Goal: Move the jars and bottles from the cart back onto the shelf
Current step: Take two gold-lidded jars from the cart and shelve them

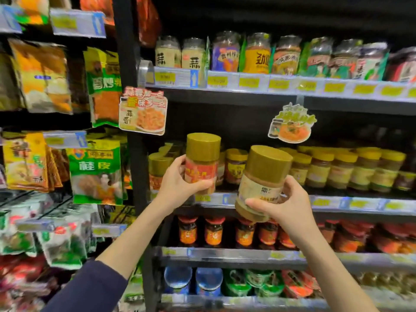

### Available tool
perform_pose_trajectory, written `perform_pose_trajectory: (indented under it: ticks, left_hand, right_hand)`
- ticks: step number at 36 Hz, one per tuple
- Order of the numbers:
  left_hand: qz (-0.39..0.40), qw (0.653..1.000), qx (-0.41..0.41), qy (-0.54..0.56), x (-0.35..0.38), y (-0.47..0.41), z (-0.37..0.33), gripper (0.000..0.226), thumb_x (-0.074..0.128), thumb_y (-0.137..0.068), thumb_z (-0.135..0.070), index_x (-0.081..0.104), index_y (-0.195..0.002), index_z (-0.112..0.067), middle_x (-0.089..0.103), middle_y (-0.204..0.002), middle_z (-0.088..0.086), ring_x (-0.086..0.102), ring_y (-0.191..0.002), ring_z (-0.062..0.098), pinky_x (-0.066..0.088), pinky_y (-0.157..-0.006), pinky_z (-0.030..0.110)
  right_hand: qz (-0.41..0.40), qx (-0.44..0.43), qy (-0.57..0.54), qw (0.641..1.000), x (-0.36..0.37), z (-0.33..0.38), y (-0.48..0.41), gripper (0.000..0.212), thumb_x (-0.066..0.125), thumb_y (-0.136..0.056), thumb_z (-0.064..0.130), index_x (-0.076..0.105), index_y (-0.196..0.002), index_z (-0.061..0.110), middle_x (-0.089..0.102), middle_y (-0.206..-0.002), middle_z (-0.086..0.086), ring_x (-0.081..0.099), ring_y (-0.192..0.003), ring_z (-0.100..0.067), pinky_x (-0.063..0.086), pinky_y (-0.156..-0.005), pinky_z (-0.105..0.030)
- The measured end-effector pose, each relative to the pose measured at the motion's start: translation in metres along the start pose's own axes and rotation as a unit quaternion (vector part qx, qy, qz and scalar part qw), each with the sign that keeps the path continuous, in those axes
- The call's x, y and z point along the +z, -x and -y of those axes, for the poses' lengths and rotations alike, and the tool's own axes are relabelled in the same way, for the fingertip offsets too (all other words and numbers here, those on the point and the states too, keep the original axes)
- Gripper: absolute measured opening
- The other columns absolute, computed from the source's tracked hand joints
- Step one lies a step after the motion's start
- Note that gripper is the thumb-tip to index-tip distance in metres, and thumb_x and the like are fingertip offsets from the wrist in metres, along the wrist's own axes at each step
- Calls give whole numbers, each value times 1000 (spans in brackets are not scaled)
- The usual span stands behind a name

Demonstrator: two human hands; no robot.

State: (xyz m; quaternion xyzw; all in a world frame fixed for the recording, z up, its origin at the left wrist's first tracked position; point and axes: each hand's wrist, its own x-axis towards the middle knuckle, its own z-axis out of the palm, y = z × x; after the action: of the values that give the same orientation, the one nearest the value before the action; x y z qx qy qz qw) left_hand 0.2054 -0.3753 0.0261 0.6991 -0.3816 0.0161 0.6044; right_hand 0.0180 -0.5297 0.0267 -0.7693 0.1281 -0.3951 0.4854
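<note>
My left hand grips a gold-capped jar with a red label, held upright in front of the left end of the middle shelf. My right hand holds a second gold-capped jar with a pale label, tilted with its cap leaning right, just before the shelf's front rail. Behind both stand rows of similar gold- and yellow-lidded jars. The cart is out of view.
An upper shelf carries clear-lidded jars; lower shelves hold red-capped jars and blue-lidded tubs. Two promo cards hang from the shelf edges. Hanging spice bags fill the rack to the left, past a black upright post.
</note>
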Motion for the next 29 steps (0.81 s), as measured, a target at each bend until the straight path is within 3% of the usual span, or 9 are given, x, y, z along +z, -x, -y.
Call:
perform_pose_trajectory:
  ticks: [2, 4, 8, 11, 14, 20, 23, 29]
  left_hand:
    - [-12, 1000, -2, -14, 2, -9, 6, 97, 85, -49, -46, 43, -131, -16, 61, -120, -3, 59, -109, 8, 50, -94, 31]
    - [-23, 999, -6, -28, 4, -17, 13, 88, 86, -57, -34, 42, -131, -17, 58, -118, -7, 56, -107, 7, 47, -93, 27]
    - [-31, 998, -14, -55, 8, -32, 28, 88, 85, -63, -28, 36, -136, -19, 53, -117, -9, 53, -107, 7, 43, -87, 21]
    - [-29, 997, -30, -72, 11, -41, 42, 88, 84, -63, -32, 35, -136, -21, 55, -122, -5, 55, -111, 12, 47, -93, 28]
    - [-26, 994, -46, -91, 15, -47, 52, 88, 83, -64, -36, 32, -135, -23, 54, -128, -1, 55, -115, 15, 47, -99, 38]
    - [-19, 985, -68, -157, 23, -52, 57, 83, 78, -71, -39, 30, -134, -17, 54, -126, 2, 55, -112, 19, 47, -94, 33]
    - [-21, 978, -83, -189, 25, -55, 58, 80, 76, -72, -38, 29, -131, -13, 54, -124, 6, 55, -111, 22, 48, -91, 34]
    - [-27, 966, -111, -230, 30, -55, 61, 75, 77, -72, -39, 30, -124, -12, 55, -115, 5, 57, -104, 23, 46, -83, 30]
  right_hand:
    - [8, -3, 1, 1000, 5, -7, -12, 77, 85, -38, 47, 57, -106, 25, 67, -105, 5, 65, -97, -11, 55, -80, -33]
    - [10, -5, 2, 1000, 11, -12, -23, 80, 84, -36, 49, 57, -107, 24, 67, -105, 6, 64, -98, -11, 55, -81, -32]
    - [27, -3, -1, 1000, 20, -20, -46, 74, 90, -41, 39, 57, -106, 24, 67, -104, 6, 64, -98, -12, 55, -84, -36]
    - [32, -12, -2, 999, 23, -24, -60, 65, 91, -49, 22, 57, -105, 23, 67, -104, 6, 64, -97, -12, 56, -83, -34]
    - [36, -15, -9, 999, 25, -30, -71, 66, 93, -48, 24, 57, -104, 23, 68, -103, 5, 65, -97, -13, 56, -81, -35]
    - [59, -12, -24, 998, 27, -39, -86, 72, 92, -45, 26, 56, -107, 22, 67, -107, 3, 65, -98, -14, 56, -82, -36]
    - [69, -7, -37, 997, 27, -42, -91, 75, 88, -42, 31, 55, -108, 21, 67, -107, 3, 66, -96, -11, 57, -78, -31]
    - [97, 3, -48, 994, 25, -48, -99, 70, 88, -51, 19, 53, -111, 20, 66, -105, 7, 65, -89, -2, 55, -64, -15]
